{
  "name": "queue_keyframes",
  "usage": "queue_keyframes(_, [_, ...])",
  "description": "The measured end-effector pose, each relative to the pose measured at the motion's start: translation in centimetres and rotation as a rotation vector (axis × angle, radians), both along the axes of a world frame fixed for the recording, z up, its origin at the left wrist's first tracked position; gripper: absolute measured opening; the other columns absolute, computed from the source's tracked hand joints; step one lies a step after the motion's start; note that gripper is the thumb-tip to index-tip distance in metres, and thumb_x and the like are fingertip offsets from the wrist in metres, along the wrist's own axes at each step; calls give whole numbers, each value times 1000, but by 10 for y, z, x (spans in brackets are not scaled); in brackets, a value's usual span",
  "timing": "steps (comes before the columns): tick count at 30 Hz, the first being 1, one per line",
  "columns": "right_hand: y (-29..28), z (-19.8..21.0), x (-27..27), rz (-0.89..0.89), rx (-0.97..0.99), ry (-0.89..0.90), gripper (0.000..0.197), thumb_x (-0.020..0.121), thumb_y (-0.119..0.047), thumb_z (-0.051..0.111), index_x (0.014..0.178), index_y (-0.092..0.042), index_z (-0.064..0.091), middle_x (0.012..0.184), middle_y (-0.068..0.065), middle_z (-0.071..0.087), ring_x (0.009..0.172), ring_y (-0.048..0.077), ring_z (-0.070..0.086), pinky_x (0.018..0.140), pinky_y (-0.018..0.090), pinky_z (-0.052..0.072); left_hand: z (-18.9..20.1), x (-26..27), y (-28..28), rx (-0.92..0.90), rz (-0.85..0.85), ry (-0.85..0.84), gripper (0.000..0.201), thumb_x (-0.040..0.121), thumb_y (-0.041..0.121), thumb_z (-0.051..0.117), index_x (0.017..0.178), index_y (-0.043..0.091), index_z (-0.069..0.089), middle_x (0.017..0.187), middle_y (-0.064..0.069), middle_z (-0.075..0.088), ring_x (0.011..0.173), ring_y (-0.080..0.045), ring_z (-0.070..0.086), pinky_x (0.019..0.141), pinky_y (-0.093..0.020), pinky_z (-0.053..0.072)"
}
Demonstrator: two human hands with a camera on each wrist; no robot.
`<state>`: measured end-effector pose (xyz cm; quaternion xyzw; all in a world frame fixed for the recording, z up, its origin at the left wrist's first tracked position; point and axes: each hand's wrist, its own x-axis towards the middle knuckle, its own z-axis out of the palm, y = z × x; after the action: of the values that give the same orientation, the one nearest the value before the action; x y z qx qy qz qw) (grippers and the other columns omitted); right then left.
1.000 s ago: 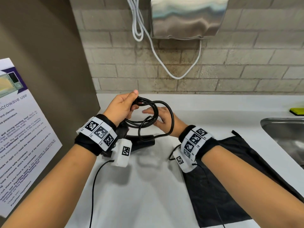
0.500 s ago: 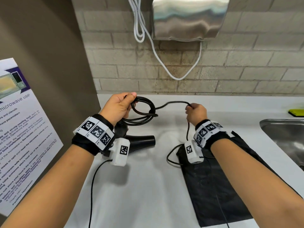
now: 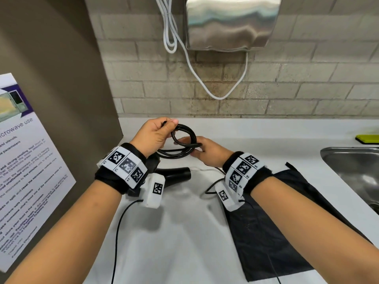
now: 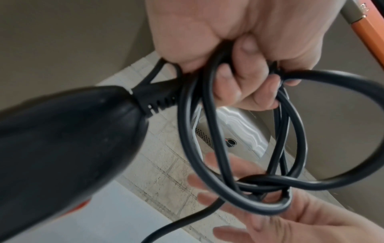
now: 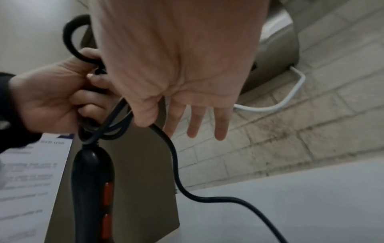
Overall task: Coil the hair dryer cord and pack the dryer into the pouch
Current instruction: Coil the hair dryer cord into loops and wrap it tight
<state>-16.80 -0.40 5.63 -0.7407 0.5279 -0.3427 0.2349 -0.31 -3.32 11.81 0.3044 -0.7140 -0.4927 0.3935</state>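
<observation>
My left hand (image 3: 155, 136) grips the top of a coil of black cord (image 3: 184, 138) above the white counter (image 3: 174, 242). The black hair dryer (image 3: 180, 174) hangs from the cord under that wrist; its handle (image 5: 93, 180) has orange buttons. My right hand (image 3: 207, 152) lies against the coil's right side with its fingers (image 5: 195, 121) straight, and the cord (image 5: 176, 164) runs out past the thumb. In the left wrist view the loops (image 4: 268, 179) rest on the right hand (image 4: 311, 222). The black pouch (image 3: 276, 222) lies flat under my right forearm.
A steel sink (image 3: 348, 160) is set into the counter at right, with a yellow-green sponge (image 3: 367, 138) behind it. A steel hand dryer (image 3: 229, 23) and its white cable (image 3: 205, 78) hang on the brick wall. A poster (image 3: 24, 171) covers the brown panel at left.
My right hand, which had drawn a length of cord out to the right, has come back to the coil and laid that length against it. The left hand has kept its grip.
</observation>
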Motion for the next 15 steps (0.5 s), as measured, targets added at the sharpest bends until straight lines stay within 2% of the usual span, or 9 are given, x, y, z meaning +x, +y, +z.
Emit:
queue_keyframes(3, [0, -1, 3, -6, 137, -67, 30, 91, 2, 50, 118, -7, 58, 114, 2, 59, 110, 11, 49, 104, 22, 35, -1, 1, -1, 16, -6, 7, 31, 97, 8, 40, 67, 11, 49, 35, 12, 46, 32, 2, 41, 41, -1, 32])
queue_keyframes(6, [-1, -2, 2, -144, 52, -102, 24, 90, 3, 51, 108, -3, 64, 101, 2, 63, 99, 9, 55, 86, 5, 39, -1, 1, -1, 25, -4, 10, 31, 96, 8, 42, 66, 10, 49, 41, 11, 47, 31, 0, 37, 41, -1, 31])
queue_keyframes(7, [-2, -1, 1, -216, 14, -107, 22, 90, 2, 51, 105, -2, 66, 97, 2, 65, 93, 9, 57, 81, 4, 39, 0, 1, -1, 29, -5, 4, 32, 96, 8, 42, 65, 10, 49, 43, 10, 47, 31, 0, 36, 40, -1, 30])
queue_keyframes(10, [-6, 7, -4, -360, -28, -26, 19, 91, -6, 51, 98, -6, 70, 73, -6, 64, 67, 4, 54, 67, 11, 40, 0, 1, -2, 38, -6, -44, 35, 96, 14, 43, 62, 10, 49, 47, 1, 43, 30, -1, 31, 35, -9, 24])
queue_keyframes(11, [-8, 10, -6, -399, -32, 16, 20, 91, -8, 50, 99, -7, 70, 73, -3, 65, 66, 6, 53, 66, 14, 39, 0, 1, -4, 43, -1, -63, 37, 97, 18, 44, 61, 11, 49, 47, 0, 40, 31, -2, 27, 34, -13, 20])
queue_keyframes(13, [-12, 17, -12, -512, -26, 33, 22, 92, -12, 50, 102, -9, 69, 90, 8, 69, 79, 16, 58, 77, 23, 44, 0, 3, -5, 92, -9, -73, 40, 97, 23, 43, 59, 11, 48, 40, 7, 35, 32, -3, 20, 36, -17, 13])
queue_keyframes(15, [-14, 25, -18, -666, -38, 135, 23, 93, -22, 49, 104, -16, 68, 101, 9, 69, 94, 25, 60, 88, 33, 46, 0, 5, -6, 129, -49, -84, 38, 97, 22, 43, 61, 11, 45, 36, 11, 33, 33, -2, 17, 37, -16, 11])
